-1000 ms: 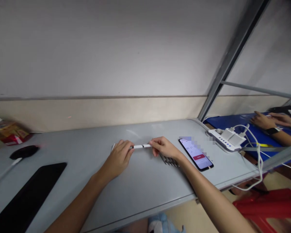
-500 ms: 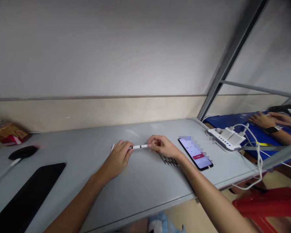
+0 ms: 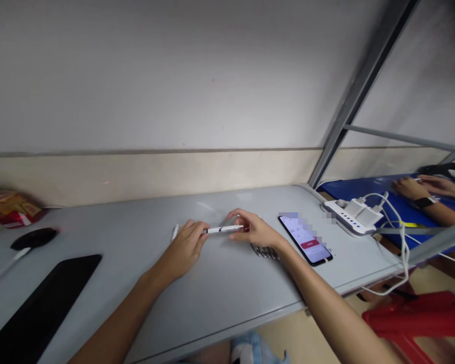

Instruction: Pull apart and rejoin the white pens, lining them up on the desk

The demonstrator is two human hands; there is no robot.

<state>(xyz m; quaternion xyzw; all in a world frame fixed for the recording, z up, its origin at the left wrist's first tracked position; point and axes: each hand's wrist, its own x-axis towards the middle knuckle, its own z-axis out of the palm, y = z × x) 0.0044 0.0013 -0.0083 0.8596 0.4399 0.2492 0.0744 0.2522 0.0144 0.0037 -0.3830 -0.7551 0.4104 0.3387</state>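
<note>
Left grip (image 3: 187,243) closed on white pen (image 3: 214,230) — right grip (image 3: 257,231) half-open round its tip, contact unclear — one-sided hold could let it tilt.

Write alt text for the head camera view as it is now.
A left hand holds a slim white pen level above a grey desk, its tip by the open fingers of the right hand. A lit phone and white power strip lie rightward.
</note>
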